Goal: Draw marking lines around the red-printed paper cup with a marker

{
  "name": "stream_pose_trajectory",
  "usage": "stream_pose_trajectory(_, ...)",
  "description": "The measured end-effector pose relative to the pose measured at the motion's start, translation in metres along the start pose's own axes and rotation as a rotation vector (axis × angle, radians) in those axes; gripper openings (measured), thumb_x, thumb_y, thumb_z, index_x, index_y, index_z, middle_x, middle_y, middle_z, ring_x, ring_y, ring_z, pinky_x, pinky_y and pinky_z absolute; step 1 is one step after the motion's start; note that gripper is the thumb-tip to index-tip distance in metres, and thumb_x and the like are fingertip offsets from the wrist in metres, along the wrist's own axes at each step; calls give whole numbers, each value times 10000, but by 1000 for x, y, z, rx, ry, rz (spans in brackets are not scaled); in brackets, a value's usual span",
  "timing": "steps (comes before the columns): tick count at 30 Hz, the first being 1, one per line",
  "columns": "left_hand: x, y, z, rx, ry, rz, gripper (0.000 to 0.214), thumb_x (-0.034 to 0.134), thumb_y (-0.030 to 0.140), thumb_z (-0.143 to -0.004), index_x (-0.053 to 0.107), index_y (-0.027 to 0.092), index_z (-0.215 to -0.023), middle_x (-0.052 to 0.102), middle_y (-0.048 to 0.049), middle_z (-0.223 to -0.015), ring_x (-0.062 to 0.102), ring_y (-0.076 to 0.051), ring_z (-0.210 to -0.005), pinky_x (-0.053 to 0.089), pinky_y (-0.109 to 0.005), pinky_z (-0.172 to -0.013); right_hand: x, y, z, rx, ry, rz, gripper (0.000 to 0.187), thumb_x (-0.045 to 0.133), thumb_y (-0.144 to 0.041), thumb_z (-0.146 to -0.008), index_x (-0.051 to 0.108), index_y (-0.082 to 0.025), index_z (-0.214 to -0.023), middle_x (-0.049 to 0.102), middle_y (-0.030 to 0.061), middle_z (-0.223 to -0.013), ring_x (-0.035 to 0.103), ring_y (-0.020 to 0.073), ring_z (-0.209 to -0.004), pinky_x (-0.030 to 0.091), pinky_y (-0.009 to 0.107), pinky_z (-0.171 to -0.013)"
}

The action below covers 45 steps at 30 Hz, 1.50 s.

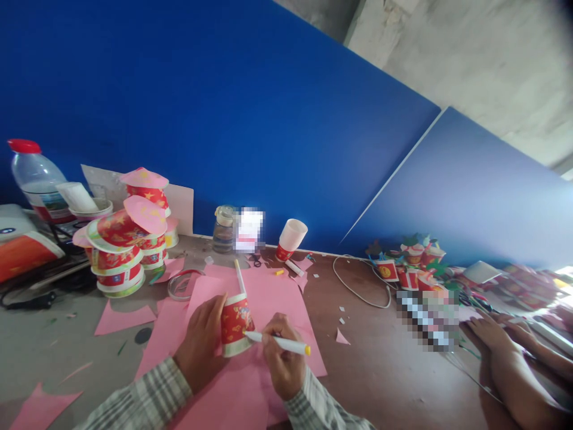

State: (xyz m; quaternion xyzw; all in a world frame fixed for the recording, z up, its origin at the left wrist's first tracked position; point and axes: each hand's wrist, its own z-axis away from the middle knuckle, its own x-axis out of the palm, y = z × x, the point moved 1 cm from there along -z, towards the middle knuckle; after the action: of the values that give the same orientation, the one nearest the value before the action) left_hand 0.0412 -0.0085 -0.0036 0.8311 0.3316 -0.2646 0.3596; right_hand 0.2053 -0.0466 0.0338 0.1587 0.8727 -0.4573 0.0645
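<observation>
A red patterned paper cup (233, 324) sits mouth down on sheets of pink paper (264, 292), its pale rim at the bottom. My left hand (203, 337) is closed around the cup's left side, the fingers partly hidden behind it. In my right hand (283, 357) is a white marker (290, 344) with a yellow end, gripped like a pen. Its tip meets the lower right side of the cup. Just behind the cup is another white marker (240, 277) with a yellow end.
Stacked red cups with pink paper brims (119, 263) stand at left, near a red-capped bottle (38, 182). A glass jar (224, 230), nested cups (290, 239) and a cable (358, 298) lie behind. Pink scraps (123, 319) are scattered about. Another person's arms (514, 364) rest at right.
</observation>
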Motion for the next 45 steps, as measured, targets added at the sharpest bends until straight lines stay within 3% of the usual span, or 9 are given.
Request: stream_pose_trajectory(45,1,-1,1,33,7,-2,915,521,622,-523,131,177,-1221,452,-134,-1072,426,-296,-996,401,-450,-811,1,2,0,10,26,-4,133,506,-143,-720,560,-202,-614,525,-5,-565,507,201,-569,402,293,-539)
